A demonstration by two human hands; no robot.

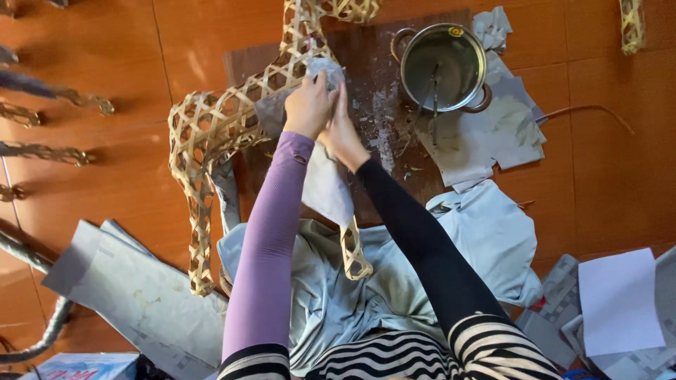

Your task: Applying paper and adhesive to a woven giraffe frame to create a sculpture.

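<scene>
From the head camera, both hands are working on a woven bamboo frame, animal-shaped, its long body running diagonally from lower left to upper right. The left hand is pressing a grey paper sheet against the frame's middle, fingers curled closed on it. The right hand is lying flat beside it, fingers together, smoothing the sheet. Right of the frame, a steel pot is standing on a dark board.
</scene>
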